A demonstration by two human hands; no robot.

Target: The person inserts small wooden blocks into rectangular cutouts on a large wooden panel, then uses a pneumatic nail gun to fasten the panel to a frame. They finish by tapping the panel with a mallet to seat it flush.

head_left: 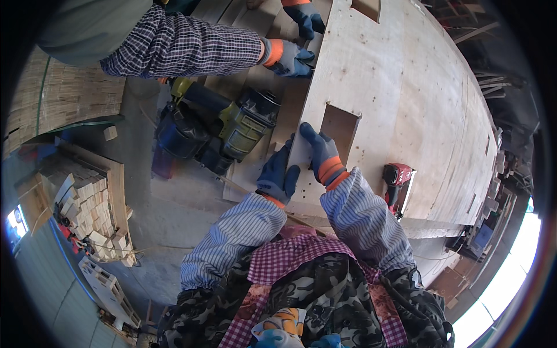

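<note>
A large plywood panel (400, 98) with rectangular cutouts lies in front of me, its long left edge running away from my body. My left hand (277, 175), in a blue and orange work glove, is closed round that edge near the close corner. On the narrow strip between the edge and the nearest cutout (339, 130), my right hand (321, 152) grips the wood, its finger undersides hidden. Farther along the same edge, a co-worker's gloved hand (290, 58) touches the panel, and the other gloved hand (306, 18) is just beyond.
A red and black nail gun (396, 182) rests on the panel right of my hands. Left of the panel sits a yellow and black air compressor (238, 124). Wood blocks (90, 214) are stacked at lower left, near a larger bundle of wood strips (69, 95). Scrap lumber (492, 84) lies at far right.
</note>
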